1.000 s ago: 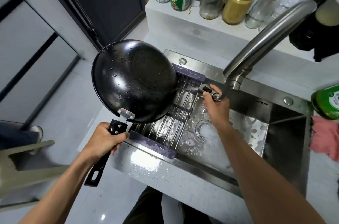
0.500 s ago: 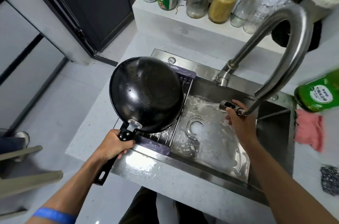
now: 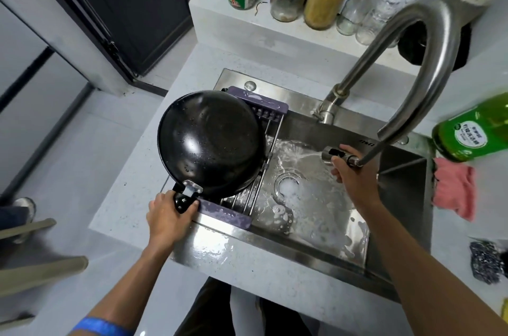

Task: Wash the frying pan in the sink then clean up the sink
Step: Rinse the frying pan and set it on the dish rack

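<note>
The frying pan, wet and tilted, is held at centre frame over the drying rack on the left of the sink; its handle is gripped by the closed left hand. The pull-out spray head is clasped by the right hand, and water is thrown leftward into the foamy basin near the drain. The step is judged to be rinsing the sink, the pan apparently washed. Next, the pan is probably to be set down and the remaining suds chased toward the drain.
</note>
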Demonstrator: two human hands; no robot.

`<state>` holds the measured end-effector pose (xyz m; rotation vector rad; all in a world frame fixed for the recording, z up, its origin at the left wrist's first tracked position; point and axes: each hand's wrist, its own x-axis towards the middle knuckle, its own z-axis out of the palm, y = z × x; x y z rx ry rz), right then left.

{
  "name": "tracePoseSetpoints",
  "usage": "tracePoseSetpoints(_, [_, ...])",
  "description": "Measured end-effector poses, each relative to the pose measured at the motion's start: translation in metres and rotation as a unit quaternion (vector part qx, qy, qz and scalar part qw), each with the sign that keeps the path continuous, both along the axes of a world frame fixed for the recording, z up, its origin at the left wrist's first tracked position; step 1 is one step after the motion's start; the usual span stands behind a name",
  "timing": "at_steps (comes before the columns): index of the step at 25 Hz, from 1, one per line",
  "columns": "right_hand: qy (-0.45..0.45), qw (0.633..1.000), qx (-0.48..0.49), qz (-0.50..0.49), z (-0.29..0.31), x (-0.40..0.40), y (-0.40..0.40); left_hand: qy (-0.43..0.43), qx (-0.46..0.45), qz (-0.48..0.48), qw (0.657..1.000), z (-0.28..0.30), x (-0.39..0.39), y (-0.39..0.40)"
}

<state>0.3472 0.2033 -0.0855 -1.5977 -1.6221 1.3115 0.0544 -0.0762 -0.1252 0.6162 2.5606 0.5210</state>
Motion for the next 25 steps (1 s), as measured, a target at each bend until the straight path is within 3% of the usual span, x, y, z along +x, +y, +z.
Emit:
tracePoseSetpoints(5, [-0.023, 0.999, -0.01, 0.023, -0.004, -0.003, -0.001, 0.005, -0.062, -0.014, 0.998, 0.007, 0.0, 0.0])
tracePoseSetpoints(7, [-0.025, 0.999, -0.01, 0.026, -0.003, -0.002, 0.0, 0.094, -0.041, -0.029, 0.994, 0.022, 0.009, -0.002])
tracePoseSetpoints(10, [-0.027, 1.0, -0.003, 0.01, 0.002, -0.002, 0.005, 0.192, 0.094, -0.23, 0.95, 0.033, 0.046, 0.006])
tracePoseSetpoints(12, [-0.024, 1.0, -0.001, 0.003, 0.004, 0.001, 0.011, 0.155, 0.094, -0.408, 0.895, 0.023, 0.08, 0.022])
tracePoseSetpoints(13, [-0.021, 1.0, -0.002, 0.004, 0.004, 0.002, 0.013, 0.124, 0.051, -0.452, 0.882, 0.012, 0.089, 0.031])
tracePoseSetpoints(15, [-0.022, 1.0, 0.0, -0.006, 0.005, 0.01, 0.018, 0.07, -0.059, -0.473, 0.876, -0.006, 0.098, 0.051])
tracePoseSetpoints(17, [-0.028, 0.999, 0.001, -0.021, 0.008, 0.022, 0.022, 0.077, -0.148, -0.49, 0.856, -0.022, 0.096, 0.056])
tracePoseSetpoints(20, [-0.047, 0.998, 0.004, -0.03, 0.015, 0.046, 0.032, 0.105, -0.138, -0.492, 0.853, -0.032, 0.094, 0.052])
tracePoseSetpoints(23, [-0.085, 0.996, 0.012, -0.011, 0.019, 0.069, 0.046, 0.085, -0.133, -0.443, 0.883, -0.029, 0.093, 0.055])
tracePoseSetpoints(25, [-0.102, 0.995, 0.012, -0.012, 0.017, 0.085, 0.056, 0.07, -0.147, -0.44, 0.883, -0.027, 0.088, 0.064])
